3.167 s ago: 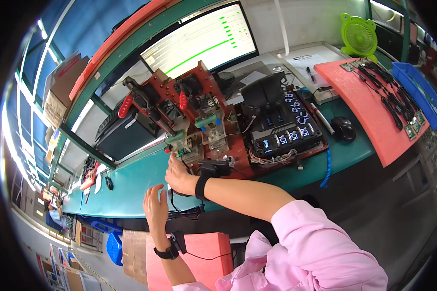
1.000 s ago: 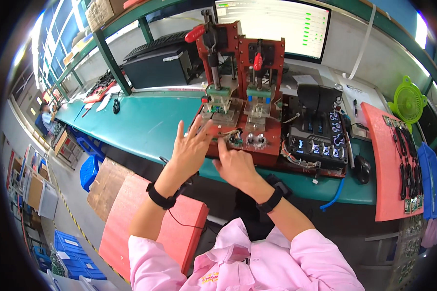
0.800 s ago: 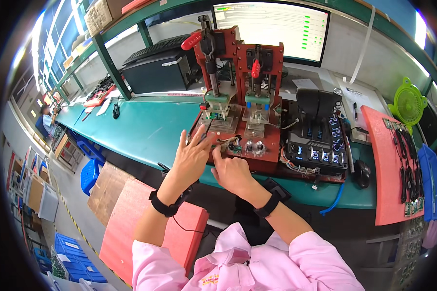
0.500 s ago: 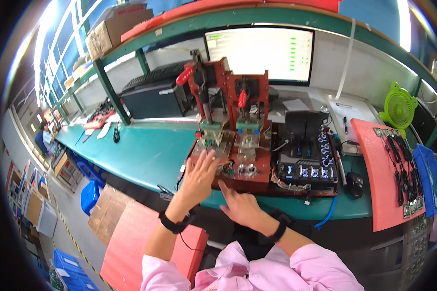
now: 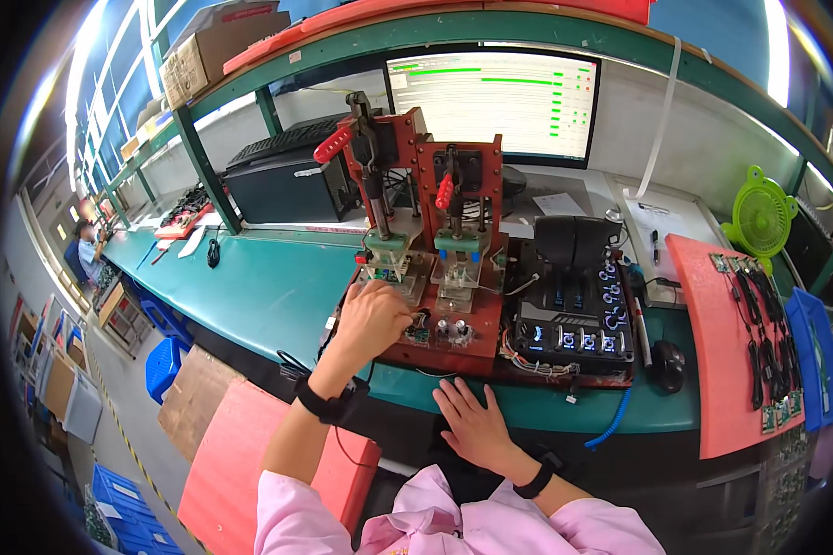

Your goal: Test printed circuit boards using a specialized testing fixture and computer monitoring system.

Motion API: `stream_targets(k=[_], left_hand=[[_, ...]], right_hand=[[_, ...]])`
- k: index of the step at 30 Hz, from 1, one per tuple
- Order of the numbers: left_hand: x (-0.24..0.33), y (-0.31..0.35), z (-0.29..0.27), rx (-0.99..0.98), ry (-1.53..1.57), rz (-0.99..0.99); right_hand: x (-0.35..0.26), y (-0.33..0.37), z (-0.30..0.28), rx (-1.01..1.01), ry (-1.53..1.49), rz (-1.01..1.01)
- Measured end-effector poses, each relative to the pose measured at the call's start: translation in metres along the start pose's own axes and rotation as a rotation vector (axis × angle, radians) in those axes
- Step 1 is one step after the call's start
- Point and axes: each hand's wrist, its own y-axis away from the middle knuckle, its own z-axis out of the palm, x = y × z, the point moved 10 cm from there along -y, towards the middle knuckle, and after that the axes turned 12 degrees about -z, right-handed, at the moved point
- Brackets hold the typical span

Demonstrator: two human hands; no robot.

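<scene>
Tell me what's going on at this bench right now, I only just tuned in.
A person in pink sleeves sits at a green workbench facing a red test fixture with two lever presses. The left hand is up on the fixture's base, fingers at the left station beneath the red-handled lever. The right hand lies flat and empty at the bench's front edge. A monitor behind shows rows of green bars, and a black control box with lit buttons sits right of the fixture.

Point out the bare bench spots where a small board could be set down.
Free: the green bench top between the black printer and the red test fixture. Crowded: the fixture base under the left hand and the red mat.
</scene>
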Motion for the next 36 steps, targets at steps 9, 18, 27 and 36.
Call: stream_targets(k=[9, 18, 27, 36], left_hand=[[0.033, 0.027, -0.008, 0.183, -0.179, 0.167], [0.004, 0.012, 0.009, 0.078, 0.083, 0.032], [-0.001, 0.018, 0.015, 0.059, 0.075, -0.041], [-0.003, 0.035, 0.008, 0.165, -0.173, -0.015]], right_hand=[[0.002, 0.001, -0.001, 0.042, -0.015, 0.008], [0.002, 0.0, -0.004, 0.041, -0.013, 0.02], [0.004, -0.004, -0.005, 0.05, -0.064, 0.048], [0.028, -0.047, -0.056, 0.109, -0.182, 0.256]])
